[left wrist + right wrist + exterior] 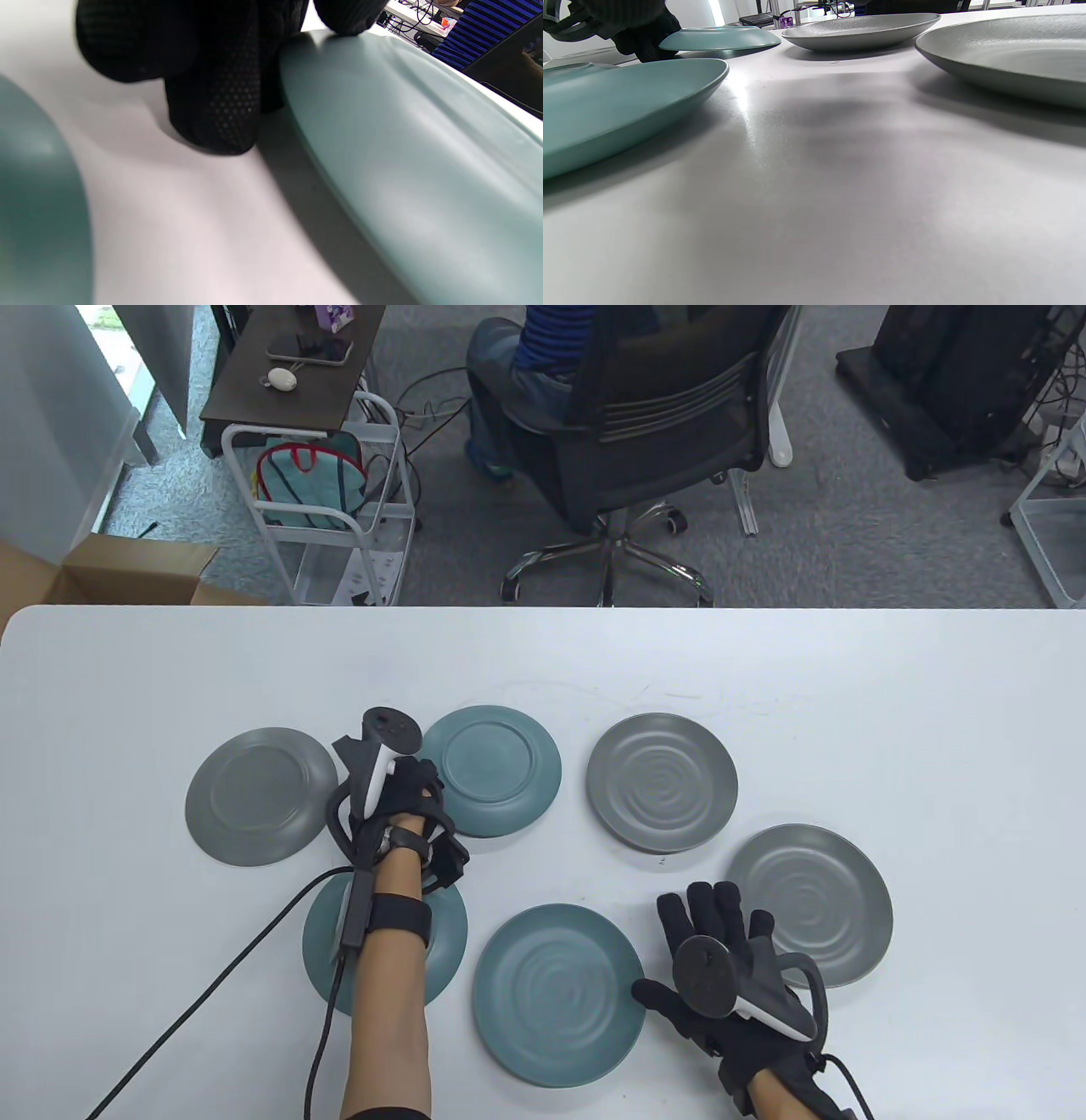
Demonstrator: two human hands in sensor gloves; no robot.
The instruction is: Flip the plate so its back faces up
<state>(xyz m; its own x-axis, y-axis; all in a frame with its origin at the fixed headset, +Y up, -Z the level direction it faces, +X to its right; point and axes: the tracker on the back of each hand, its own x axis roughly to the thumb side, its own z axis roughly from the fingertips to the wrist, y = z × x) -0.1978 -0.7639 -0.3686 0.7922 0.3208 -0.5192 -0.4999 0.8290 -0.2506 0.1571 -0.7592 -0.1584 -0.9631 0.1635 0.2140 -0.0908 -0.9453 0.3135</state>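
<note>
At teal plate (492,770) rim, left hand (399,806) fingers curled, touching

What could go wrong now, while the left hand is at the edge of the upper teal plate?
The left hand only has fingertips at the rim of the back-up teal plate, so its grip may slip and the plate could drop onto the table. The gray plate and the lower-left teal plate lie close by, so a swinging plate might knock them.

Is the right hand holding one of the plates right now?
No, the right hand lies flat and open on the table between two plates, gripping nothing.
</note>
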